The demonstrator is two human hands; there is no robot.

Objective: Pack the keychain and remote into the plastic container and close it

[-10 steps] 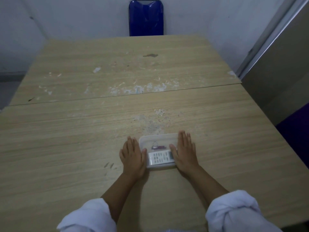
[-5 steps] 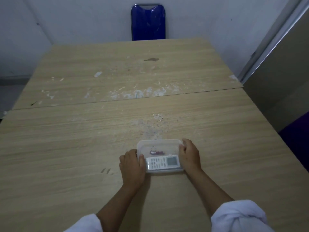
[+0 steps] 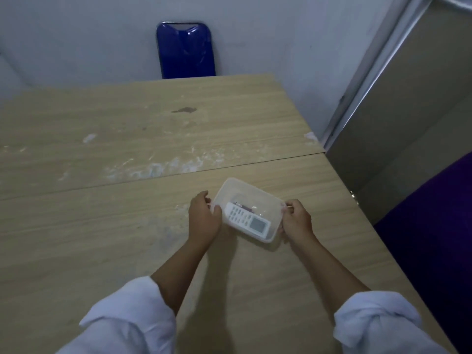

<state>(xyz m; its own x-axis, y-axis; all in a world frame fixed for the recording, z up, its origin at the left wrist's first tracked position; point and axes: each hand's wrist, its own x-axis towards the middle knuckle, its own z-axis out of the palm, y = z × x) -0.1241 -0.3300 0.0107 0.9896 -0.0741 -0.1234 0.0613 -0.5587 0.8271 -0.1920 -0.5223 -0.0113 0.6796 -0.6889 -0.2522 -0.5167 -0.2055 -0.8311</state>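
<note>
A clear plastic container (image 3: 241, 186) with its lid on sits askew on the wooden table (image 3: 102, 226), turned clockwise. Through the lid I see a white remote (image 3: 247, 220) with a small screen, and behind it a dark keychain (image 3: 244, 206), only partly visible. My left hand (image 3: 204, 217) grips the container's left end, fingers curled over its rim. My right hand (image 3: 297, 221) grips the right end the same way. Both hands hold the box between them.
A blue chair back (image 3: 186, 49) stands against the wall beyond the table's far edge. A grey partition (image 3: 398, 118) rises to the right, with a purple seat (image 3: 434, 226) below it. A seam (image 3: 153, 178) crosses the table, with white scuffs beyond it.
My hands went from lying flat on the lid's ends to gripping the container's ends. The container has shifted forward and to the right and turned clockwise.
</note>
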